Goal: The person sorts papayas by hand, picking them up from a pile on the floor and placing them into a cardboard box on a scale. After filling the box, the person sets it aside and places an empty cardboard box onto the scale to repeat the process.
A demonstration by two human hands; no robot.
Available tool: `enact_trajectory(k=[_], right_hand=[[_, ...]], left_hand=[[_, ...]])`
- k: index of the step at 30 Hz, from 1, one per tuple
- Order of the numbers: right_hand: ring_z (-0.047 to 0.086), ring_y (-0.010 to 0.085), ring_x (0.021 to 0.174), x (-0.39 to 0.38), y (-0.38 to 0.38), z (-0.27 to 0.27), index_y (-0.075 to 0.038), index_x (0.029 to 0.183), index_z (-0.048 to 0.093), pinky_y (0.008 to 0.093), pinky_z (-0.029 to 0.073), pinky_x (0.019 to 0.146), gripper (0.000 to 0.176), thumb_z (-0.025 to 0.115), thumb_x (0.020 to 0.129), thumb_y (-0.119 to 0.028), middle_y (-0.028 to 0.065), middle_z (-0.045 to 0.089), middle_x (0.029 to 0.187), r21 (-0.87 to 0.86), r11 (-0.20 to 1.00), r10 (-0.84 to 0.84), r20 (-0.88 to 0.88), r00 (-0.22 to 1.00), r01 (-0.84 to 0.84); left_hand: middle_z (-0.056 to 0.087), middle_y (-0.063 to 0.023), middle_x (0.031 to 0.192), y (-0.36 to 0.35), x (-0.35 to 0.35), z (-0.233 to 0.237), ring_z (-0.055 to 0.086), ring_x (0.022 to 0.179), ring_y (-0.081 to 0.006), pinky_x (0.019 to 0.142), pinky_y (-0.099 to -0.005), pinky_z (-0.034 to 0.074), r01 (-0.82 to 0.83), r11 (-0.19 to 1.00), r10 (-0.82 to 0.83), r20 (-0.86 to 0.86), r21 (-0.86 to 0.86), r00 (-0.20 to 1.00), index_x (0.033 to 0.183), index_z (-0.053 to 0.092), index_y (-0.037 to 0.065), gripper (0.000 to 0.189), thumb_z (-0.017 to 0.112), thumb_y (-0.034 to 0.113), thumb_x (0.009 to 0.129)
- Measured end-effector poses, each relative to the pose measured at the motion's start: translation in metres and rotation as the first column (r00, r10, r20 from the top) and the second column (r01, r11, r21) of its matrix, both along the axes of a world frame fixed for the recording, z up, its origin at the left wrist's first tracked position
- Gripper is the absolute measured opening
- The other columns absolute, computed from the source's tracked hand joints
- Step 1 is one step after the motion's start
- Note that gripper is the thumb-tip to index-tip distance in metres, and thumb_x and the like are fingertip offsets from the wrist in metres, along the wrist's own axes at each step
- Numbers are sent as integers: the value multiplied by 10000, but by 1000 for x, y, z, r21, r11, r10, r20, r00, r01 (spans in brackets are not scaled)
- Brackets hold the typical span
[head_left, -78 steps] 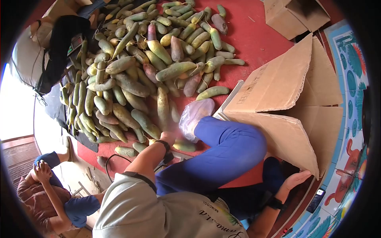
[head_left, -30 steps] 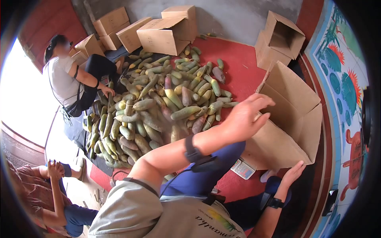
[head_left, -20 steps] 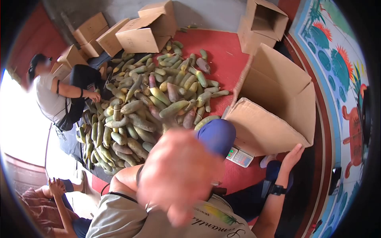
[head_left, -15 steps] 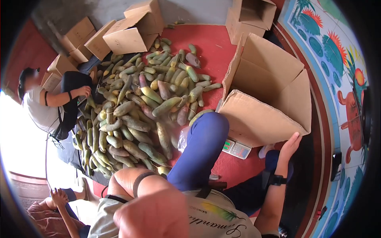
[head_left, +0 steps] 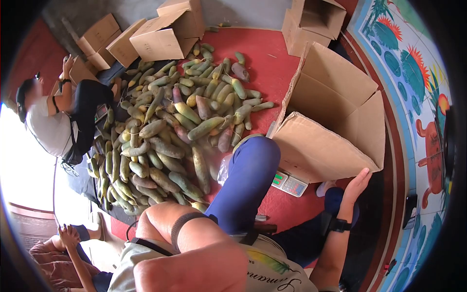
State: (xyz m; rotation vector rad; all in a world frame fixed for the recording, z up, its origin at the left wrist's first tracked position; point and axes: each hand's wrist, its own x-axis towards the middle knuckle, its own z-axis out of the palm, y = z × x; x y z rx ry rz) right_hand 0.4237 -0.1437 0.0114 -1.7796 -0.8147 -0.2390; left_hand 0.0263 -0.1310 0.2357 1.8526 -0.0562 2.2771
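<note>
Head cam: right hand (head_left: 357, 184), lower right, is resting open & flat on cardboard box (head_left: 321, 151) corner, gripping nothing. Left hand (head_left: 194, 270) is looming blurred at bottom centre, can't tell its grip; veg pile (head_left: 165, 121) is lying upper left.

Floor (head_left: 287, 63): red, smooth, matt finish. Rear wall (head_left: 243, 12): grey, rough, unpainted; meets floor at top of view. Cartons (head_left: 160, 36), closed & half-open, stacked along wall base, upper L. One open carton (head_left: 314, 19) at upper R. R side: dark red border band (head_left: 396, 160), then tiled surface (head_left: 418, 73) w/ painted motifs (teal plants, orange suns, orange figure) on blue/white ground; floor or wall, cannot tell. Light: strong daylight via opening (head_left: 24, 170) at L, overexposed, no detail beyond. Reddish-brown sill (head_left: 29, 226) below opening.
</note>
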Motion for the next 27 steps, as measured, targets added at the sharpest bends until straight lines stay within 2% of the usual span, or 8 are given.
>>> enact_trajectory(k=[3, 4, 10, 13, 16, 19, 25, 27], right_hand=[[525, 346, 1022, -1, 0, 1, 106, 1192, 419, 379, 396, 888, 554, 314, 979, -395, 267, 527, 1137, -5, 1000, -9, -19, 1000, 9], [525, 346, 1022, -1, 1, 0, 106, 1192, 419, 379, 396, 888, 554, 314, 979, -395, 267, 527, 1137, -1, 1000, -7, -19, 1000, 7], [523, 344, 1025, 3, 1, -4, 108, 1190, 415, 376, 396, 886, 547, 314, 981, -388, 269, 523, 1140, 30, 1000, -6, 16, 1000, 5], [522, 340, 1029, 2, 1, -4, 107, 1193, 412, 374, 395, 888, 543, 317, 982, -384, 269, 523, 1141, -6, 1000, -19, 9, 1000, 19], [525, 335, 1023, 2, 1, -4, 108, 1194, 410, 376, 397, 887, 541, 317, 983, -381, 271, 523, 1136, 36, 999, -11, 5, 1000, 11], [526, 332, 1023, 12, -1, -12, 106, 1204, 405, 376, 400, 887, 543, 316, 983, -382, 269, 521, 1140, 14, 1000, 2, 14, 1000, -2], [524, 335, 1032, 7, 0, -9, 103, 1219, 399, 375, 401, 893, 552, 312, 983, -388, 267, 520, 1150, 29, 1000, -3, 11, 1000, 3], [524, 339, 1035, 7, -1, -9, 102, 1216, 401, 377, 402, 893, 555, 313, 982, -393, 268, 518, 1154, 8, 1000, -13, -3, 1000, 13]], left_hand=[[567, 141, 1119, -10, -17, -4, 510, 1002, -45, 811, -345, 310, -2, 987, -26, -178, -158, 984, 1212, 503, 253, 320, 521, 224, 894], [573, 140, 1111, 0, -16, -15, 506, 1006, -48, 801, -347, 310, 56, 998, -59, -146, -23, 988, 1211, 502, 253, 317, 522, 232, 895], [604, 120, 1054, 11, 10, -7, 537, 978, -68, 805, -348, 321, 143, 985, -151, 80, 100, 985, 1180, 520, 227, 303, 559, 211, 880], [601, 116, 1074, 0, -10, -12, 561, 945, -80, 822, -356, 324, 263, 956, -282, -171, -129, 944, 1160, 529, 204, 297, 580, 187, 868], [595, 129, 1098, 7, 3, -16, 569, 942, -61, 829, -352, 317, 164, 985, -163, -29, 46, 986, 1166, 522, 191, 303, 579, 167, 870], [582, 144, 1132, 7, 10, -12, 563, 971, -23, 837, -349, 310, 159, 980, -167, 57, 122, 984, 1190, 504, 196, 324, 565, 146, 876], [500, 146, 1265, -30, -1, -10, 482, 1103, 15, 855, -363, 294, 7, 988, 1, 49, -154, 999, 1271, 454, 208, 380, 526, 157, 901], [496, 146, 1270, -14, 6, -14, 476, 1110, 12, 856, -367, 295, 25, 998, -20, 84, -53, 996, 1272, 455, 212, 381, 527, 163, 901]])
